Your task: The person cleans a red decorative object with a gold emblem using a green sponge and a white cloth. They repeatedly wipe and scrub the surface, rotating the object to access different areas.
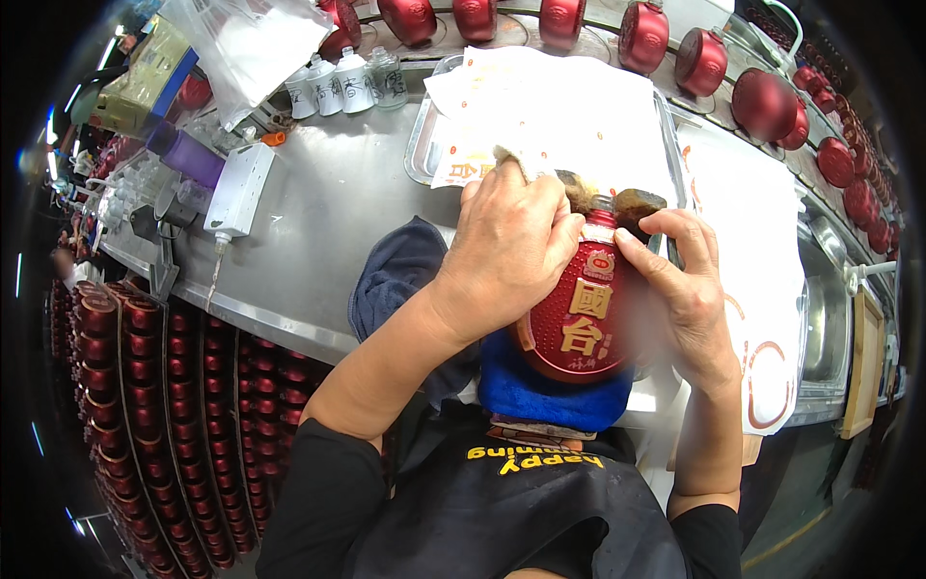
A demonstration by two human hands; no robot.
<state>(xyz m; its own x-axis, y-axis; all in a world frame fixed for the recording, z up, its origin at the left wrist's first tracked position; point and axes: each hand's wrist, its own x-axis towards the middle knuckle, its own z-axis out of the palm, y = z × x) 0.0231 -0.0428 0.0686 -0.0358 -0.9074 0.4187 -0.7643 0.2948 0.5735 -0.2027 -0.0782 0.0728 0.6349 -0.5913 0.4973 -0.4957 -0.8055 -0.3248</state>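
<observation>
A red bottle with raised dots and gold characters lies tilted toward me on a folded blue towel, its neck pointing away. My right hand steadies it, the thumb on its shoulder and the index finger by a dark brown lump next to the neck. To the left of the neck, my left hand is closed, knuckles up; a pale, cloth-like scrap shows beyond its fingers. Another brownish lump sits between that hand and the neck. A grey-blue cloth lies beside my left forearm.
White printed paper covers a metal tray ahead. Several red bottles line a curved conveyor behind it. Small white bottles and a white box stand at left on the metal table. White sheeting lies at right.
</observation>
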